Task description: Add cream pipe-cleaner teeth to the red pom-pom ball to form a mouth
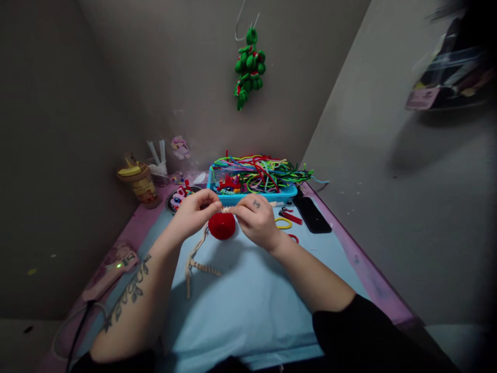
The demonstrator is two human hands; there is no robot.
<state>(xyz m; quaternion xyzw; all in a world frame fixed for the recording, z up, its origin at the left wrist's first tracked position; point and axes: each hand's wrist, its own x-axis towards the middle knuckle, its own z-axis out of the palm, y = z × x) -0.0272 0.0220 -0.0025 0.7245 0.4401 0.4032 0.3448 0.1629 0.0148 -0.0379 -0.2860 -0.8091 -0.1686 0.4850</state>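
Between my two hands is a cream pipe cleaner (225, 210), wound into a short coil. My left hand (197, 212) pinches its left end with thumb and forefinger. My right hand (257, 220) is closed on the right end, and the fingertips partly hide it. Just below the coil sits a round red fuzzy ball (222, 228); whether it is joined to the coil I cannot tell. A loose cream strand (191, 259) trails down from near my left hand onto the blue cloth. Beside that strand lies a cream coiled piece (206, 268).
Behind my hands stands a blue tray (256, 199) heaped with colourful pipe cleaners (267, 171). To the right lie a black phone (312, 215), a yellow ring (283, 223) and a red-handled tool (292, 216). A pink glue gun (112, 272) with a cable rests left; a cup (139, 184) stands behind.
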